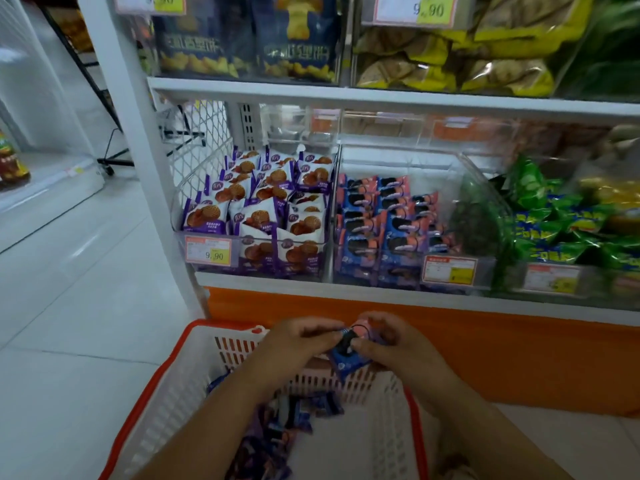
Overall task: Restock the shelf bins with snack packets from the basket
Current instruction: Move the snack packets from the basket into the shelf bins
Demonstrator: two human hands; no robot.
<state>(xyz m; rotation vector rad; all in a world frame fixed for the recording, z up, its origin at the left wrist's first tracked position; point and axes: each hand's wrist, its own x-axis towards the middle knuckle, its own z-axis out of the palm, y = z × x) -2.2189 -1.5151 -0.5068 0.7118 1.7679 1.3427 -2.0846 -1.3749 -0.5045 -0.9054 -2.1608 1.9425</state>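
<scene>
A white basket with an orange rim (166,372) stands on the floor below the shelf, with several blue and purple snack packets (277,427) loose in its bottom. Above the basket's far side, my left hand (298,341) and my right hand (384,341) together hold one blue and pink snack packet (346,355), fingers pinched on it from both sides. Straight above, a clear bin (460,188) holds rows of matching blue and pink packets (381,220); its right and back parts are bare. The left bin (194,188) is full of purple waffle packets (263,209).
An orange base panel (485,348) runs under the lowest shelf. A bin of green packets (561,220) sits to the right. The upper shelf holds dark blue bags (242,39) and yellow bags (450,53). White tiled floor (76,306) lies to the left.
</scene>
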